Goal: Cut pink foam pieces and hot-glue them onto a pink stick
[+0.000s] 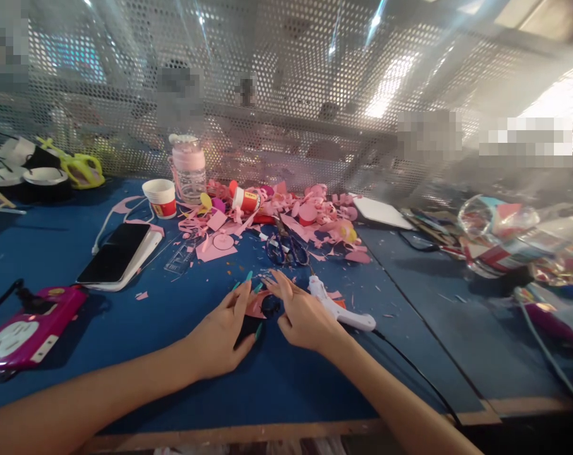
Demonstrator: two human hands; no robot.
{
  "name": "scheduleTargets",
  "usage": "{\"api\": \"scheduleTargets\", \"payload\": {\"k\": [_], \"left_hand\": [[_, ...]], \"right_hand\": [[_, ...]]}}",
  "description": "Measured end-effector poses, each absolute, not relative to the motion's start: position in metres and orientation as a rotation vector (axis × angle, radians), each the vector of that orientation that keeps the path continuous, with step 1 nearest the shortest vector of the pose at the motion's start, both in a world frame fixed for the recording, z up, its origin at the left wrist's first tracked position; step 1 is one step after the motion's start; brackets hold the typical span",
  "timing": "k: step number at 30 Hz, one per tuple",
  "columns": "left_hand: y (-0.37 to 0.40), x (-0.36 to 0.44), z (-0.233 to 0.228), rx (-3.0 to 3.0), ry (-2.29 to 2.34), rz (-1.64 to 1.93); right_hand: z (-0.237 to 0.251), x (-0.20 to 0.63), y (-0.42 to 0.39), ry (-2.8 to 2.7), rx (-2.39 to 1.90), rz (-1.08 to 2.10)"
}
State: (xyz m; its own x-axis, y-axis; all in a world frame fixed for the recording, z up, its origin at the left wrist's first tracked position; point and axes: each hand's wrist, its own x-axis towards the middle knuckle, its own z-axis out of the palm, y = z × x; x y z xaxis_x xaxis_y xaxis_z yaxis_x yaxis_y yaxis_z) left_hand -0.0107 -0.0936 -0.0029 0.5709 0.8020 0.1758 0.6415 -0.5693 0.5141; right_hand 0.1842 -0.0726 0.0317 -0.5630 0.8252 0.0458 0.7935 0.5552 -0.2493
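Left hand [224, 335] and right hand [301, 314], fingers spread flat, press small dark round foam piece [269, 306] lying between them on blue felt tabletop [148, 316], white plastic glue gun [340, 308] just beside.

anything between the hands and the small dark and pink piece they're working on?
Nothing visible. The left hand and right hand both rest directly on the small dark and pink flat piece on the blue table. The white glue gun lies just beside the right hand.

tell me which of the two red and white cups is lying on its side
The small cup among the pink paper scraps; the cup beside the bottle stands upright.
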Motion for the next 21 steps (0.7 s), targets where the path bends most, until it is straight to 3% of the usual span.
{"api": "scheduleTargets", "payload": {"k": [13, 21], "left_hand": [[-0.093, -0.015, 0.001, 2.467, 1.062, 0.590], [-0.083, -0.026, 0.013, 2.415, 0.979, 0.425]], "right_hand": [[0.030, 0.183, -0.073, -2.660, -1.377, 0.243], [0.032, 0.183, -0.073, -2.685, -1.377, 0.225]]}}
